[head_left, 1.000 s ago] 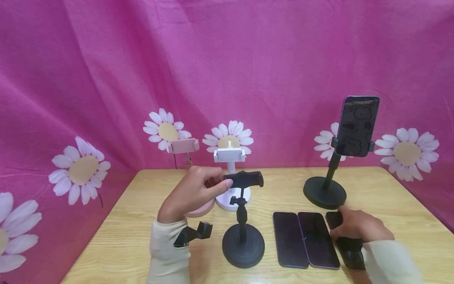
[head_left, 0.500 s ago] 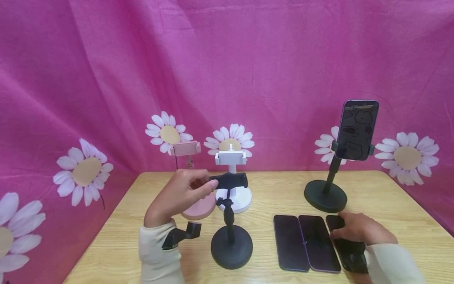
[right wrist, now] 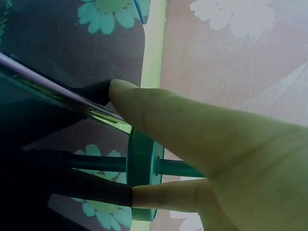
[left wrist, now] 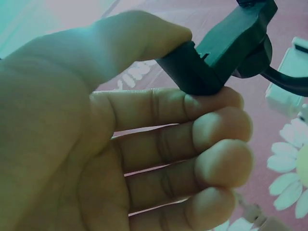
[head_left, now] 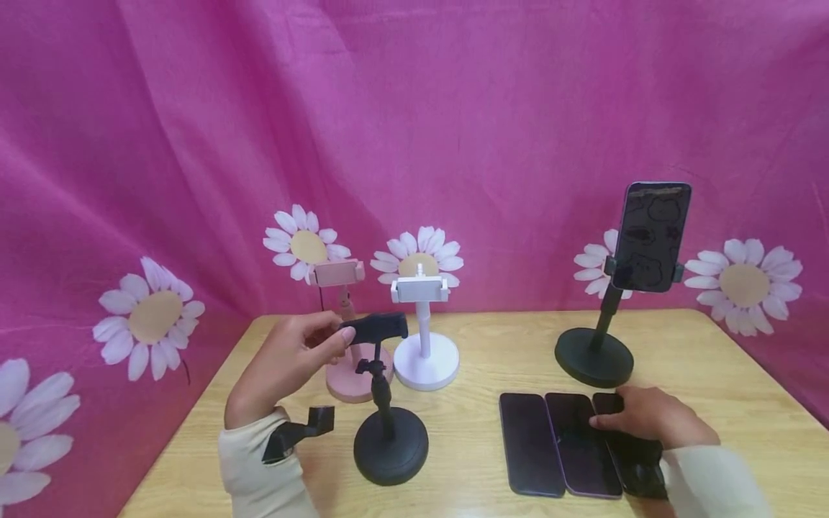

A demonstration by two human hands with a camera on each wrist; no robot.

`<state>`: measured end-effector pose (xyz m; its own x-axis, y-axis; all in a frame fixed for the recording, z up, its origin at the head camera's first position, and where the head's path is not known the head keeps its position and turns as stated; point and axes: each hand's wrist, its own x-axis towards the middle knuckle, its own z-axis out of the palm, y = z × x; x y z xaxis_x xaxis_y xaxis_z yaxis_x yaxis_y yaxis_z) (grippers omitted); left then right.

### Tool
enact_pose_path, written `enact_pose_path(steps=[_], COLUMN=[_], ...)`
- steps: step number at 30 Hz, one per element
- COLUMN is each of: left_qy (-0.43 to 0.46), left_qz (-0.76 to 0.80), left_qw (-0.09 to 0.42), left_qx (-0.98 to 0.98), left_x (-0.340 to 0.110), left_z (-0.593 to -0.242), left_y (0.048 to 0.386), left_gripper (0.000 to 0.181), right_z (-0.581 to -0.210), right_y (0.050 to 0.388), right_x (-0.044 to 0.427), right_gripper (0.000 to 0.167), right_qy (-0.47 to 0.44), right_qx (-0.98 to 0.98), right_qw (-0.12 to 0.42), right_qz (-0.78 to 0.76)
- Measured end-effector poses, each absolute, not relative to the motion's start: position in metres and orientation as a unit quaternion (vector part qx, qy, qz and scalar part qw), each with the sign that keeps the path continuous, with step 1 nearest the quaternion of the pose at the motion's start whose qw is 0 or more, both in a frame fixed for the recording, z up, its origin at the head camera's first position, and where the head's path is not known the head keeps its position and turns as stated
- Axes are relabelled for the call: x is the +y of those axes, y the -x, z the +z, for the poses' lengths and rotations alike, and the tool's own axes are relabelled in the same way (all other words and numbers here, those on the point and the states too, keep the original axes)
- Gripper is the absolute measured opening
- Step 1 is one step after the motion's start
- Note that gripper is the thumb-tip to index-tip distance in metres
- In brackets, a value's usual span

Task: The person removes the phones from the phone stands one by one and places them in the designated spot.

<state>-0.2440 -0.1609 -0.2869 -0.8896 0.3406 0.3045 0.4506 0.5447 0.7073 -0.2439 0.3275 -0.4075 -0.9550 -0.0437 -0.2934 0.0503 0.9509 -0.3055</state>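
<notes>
My left hand (head_left: 285, 363) pinches one end of the clamp of a black phone stand (head_left: 391, 446) between thumb and index finger. In the left wrist view the thumb lies on the black clamp (left wrist: 197, 70) and the index finger is beneath it. My right hand (head_left: 657, 416) rests with extended fingers on the rightmost of 3 dark phones lying side by side, the right phone (head_left: 637, 455). Its thumb reaches to the edge of the middle phone (head_left: 581, 442). The left phone (head_left: 531, 446) lies beside that. In the right wrist view, thumb and a finger touch glossy screens.
A pink phone stand (head_left: 358, 381) and a white phone stand (head_left: 426, 363) stand behind the black one. At the back right, another black stand (head_left: 594, 357) holds an upright phone (head_left: 653, 237). A pink flowered cloth (head_left: 505, 144) hangs behind the wooden table (head_left: 505, 345).
My left hand has moved left, bringing the black stand along, away from the phones. The right hand has stayed on the right phone, its thumb shifting left toward the middle phone.
</notes>
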Motion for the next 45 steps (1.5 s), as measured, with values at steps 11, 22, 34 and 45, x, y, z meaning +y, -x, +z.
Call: enact_pose_path(steps=[11, 22, 34, 45], left_qy=[0.166, 0.08, -0.014, -0.033], left_qz=[-0.397, -0.397, -0.443, -0.472], left_qw=[0.112, 0.172, 0.196, 0.203], left_qx=[-0.896, -0.898, -0.874, -0.857], left_x=[-0.188, -0.211, -0.215, -0.215], left_z=[-0.284, -0.29, -0.299, -0.295], left_y=[0.24, 0.232, 0.233, 0.237], left_gripper=[0.025, 0.031, 0.031, 0.032], right_z=[-0.401, -0.403, -0.412, -0.407], right_y=[0.245, 0.245, 0.242, 0.245], right_x=[0.322, 0.323, 0.325, 0.326], right_gripper=[0.094, 0.097, 0.096, 0.103], right_qy=[0.013, 0.007, 0.004, -0.017], right_qx=[0.979, 0.979, 0.978, 0.977], right_qw=[0.145, 0.152, 0.154, 0.159], right_qz=[-0.14, -0.137, -0.141, -0.144])
